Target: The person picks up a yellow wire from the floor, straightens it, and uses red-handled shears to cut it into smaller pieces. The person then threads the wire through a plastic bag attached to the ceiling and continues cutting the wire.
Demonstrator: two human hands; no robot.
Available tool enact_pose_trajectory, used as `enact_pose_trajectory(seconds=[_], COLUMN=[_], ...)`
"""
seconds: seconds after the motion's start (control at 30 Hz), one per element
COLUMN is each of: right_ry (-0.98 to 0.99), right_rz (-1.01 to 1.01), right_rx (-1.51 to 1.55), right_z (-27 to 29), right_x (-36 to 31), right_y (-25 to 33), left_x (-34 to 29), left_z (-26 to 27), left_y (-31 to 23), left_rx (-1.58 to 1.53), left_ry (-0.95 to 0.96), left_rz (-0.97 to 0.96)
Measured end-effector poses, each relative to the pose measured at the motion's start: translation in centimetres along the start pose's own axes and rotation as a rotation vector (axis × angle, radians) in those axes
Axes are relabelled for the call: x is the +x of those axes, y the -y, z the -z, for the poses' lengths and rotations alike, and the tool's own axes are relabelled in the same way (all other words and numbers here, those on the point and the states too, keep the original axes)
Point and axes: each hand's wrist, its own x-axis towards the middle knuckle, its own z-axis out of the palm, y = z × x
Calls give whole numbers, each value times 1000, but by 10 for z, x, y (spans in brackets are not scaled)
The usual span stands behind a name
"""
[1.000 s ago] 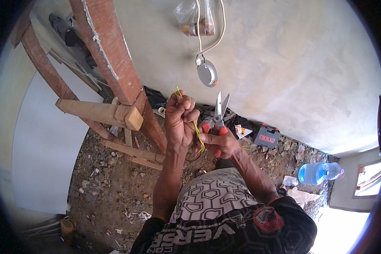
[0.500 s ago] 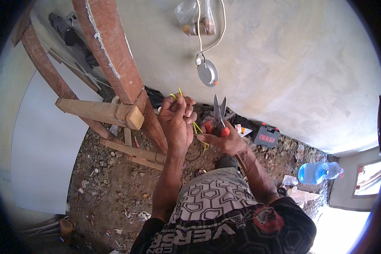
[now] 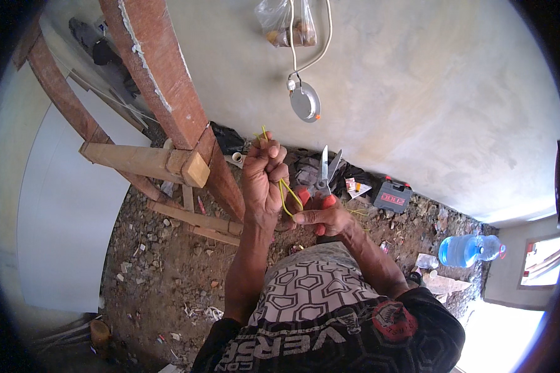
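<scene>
My left hand (image 3: pixel 264 180) is closed around a thin yellow wire (image 3: pixel 284 198), with short ends poking up above the fingers. Below that fist the wire bends in a loop down to my right thumb. Red-handled scissors (image 3: pixel 323 180) are gripped in my right hand (image 3: pixel 330 219), their blades parted and pointing up, away from me. The right thumb and fingers also press on the wire beside the handles. More yellow strands show just right of the right hand. Nothing lies between the blades.
A wooden trestle (image 3: pixel 168 165) stands close on my left. On the wall ahead a round lamp (image 3: pixel 305 102) hangs from a white cable, near a plastic bag (image 3: pixel 287 25). A dark tool case (image 3: pixel 392 195) and a blue water bottle (image 3: pixel 460 251) rest on rubble to the right.
My right hand has lowered slightly, and the scissors have turned a little to the right. The wire between the hands now forms a wider loop. The left hand stays nearly in place.
</scene>
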Motion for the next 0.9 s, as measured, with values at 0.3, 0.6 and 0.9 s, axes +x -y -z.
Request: enact_pose_trajectory(seconds=[0.3, 0.6, 0.9], right_ry=[-200, -337, -522], right_rz=[369, 552, 600], right_rx=[-240, -357, -527], right_z=[-11, -28, -24], right_x=[-6, 2, 11], right_y=[12, 17, 2], left_x=[-1, -5, -11], left_z=[-11, -21, -33], left_y=[-3, 4, 11], left_rx=[330, 454, 510], left_ry=[-215, -227, -341], left_rz=[-204, -327, -443])
